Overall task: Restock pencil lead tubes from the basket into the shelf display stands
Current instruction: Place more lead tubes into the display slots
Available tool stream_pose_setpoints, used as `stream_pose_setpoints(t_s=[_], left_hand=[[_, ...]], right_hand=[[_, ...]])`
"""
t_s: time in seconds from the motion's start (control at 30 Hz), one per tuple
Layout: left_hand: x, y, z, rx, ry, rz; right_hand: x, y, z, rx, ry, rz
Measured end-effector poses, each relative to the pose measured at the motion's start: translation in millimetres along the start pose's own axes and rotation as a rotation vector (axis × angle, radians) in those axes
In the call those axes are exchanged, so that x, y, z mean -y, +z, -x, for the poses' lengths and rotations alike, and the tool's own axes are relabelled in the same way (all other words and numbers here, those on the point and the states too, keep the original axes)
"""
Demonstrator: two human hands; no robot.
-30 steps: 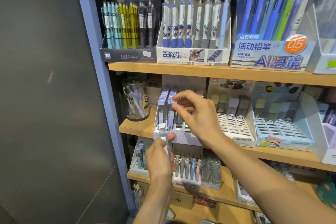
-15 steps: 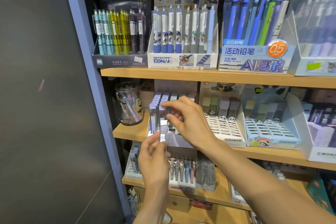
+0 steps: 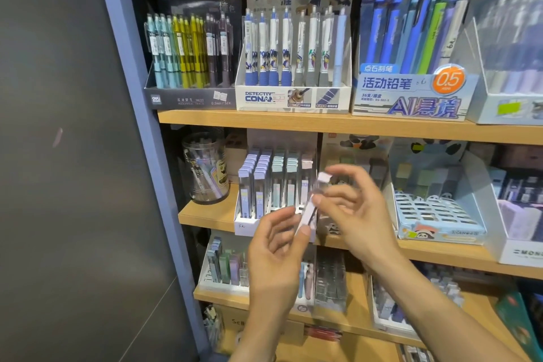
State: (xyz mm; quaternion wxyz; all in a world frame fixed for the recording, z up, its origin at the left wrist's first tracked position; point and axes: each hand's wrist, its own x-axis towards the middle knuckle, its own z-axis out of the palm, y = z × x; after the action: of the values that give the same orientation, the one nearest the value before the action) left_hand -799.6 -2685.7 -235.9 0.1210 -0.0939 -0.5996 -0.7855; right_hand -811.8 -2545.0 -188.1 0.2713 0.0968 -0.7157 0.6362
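A clear pencil lead tube (image 3: 313,202) with a pale lilac cap is tilted in front of the middle shelf. My right hand (image 3: 349,211) pinches its upper part. My left hand (image 3: 279,247) touches its lower end with the thumb, its fingers loosely spread. Behind them a white display stand (image 3: 246,222) holds several upright lead tubes (image 3: 260,185) with lilac and light blue caps. The basket is not in view.
To the right on the same shelf are a panda stand and a light blue slotted stand (image 3: 435,214). A clear round jar (image 3: 207,167) stands at the left. Pencil displays (image 3: 293,67) fill the shelf above. More small stands (image 3: 226,270) sit on the shelf below. A blue post (image 3: 138,126) borders the left.
My right hand has left the stand's tubes and moved right and down onto the tube that my left hand held. The tube now tilts between both hands, and the camera has shifted.
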Motion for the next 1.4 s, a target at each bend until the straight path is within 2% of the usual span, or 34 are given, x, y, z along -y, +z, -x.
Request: stream_pose_setpoints(t_s=[0.07,0.13,0.4,0.57,0.8,1.17,1.4], left_hand=[[6.9,0.5,-0.1,0.019,0.07,-0.16],[13.4,0.3,-1.1,-0.007,0.123,-0.316],[22.4,3.9,-3.8,-0.057,0.2,-0.491],[24.2,3.8,-4.5,-0.031,0.269,-0.557],[33.0,4.0,-8.4,0.051,0.405,-0.871],[29.3,10.3,-16.4,0.086,0.396,-1.196],[32.0,12.0,-14.3,0.104,0.373,-1.256]], right_hand=[[2.6,-8.3,-12.4,-0.104,-0.067,0.012],[3.5,-9.6,-24.2,-0.135,-0.127,0.052],[-9.2,-0.1,-39.7,-0.062,-0.257,0.233],[-12.6,-1.7,-37.4,-0.039,-0.287,0.25],[-15.1,-1.0,-29.5,0.047,-0.373,0.333],[-32.4,-7.4,-40.3,0.03,-0.312,0.434],[-30.6,-11.9,-38.9,0.103,-0.297,0.486]])
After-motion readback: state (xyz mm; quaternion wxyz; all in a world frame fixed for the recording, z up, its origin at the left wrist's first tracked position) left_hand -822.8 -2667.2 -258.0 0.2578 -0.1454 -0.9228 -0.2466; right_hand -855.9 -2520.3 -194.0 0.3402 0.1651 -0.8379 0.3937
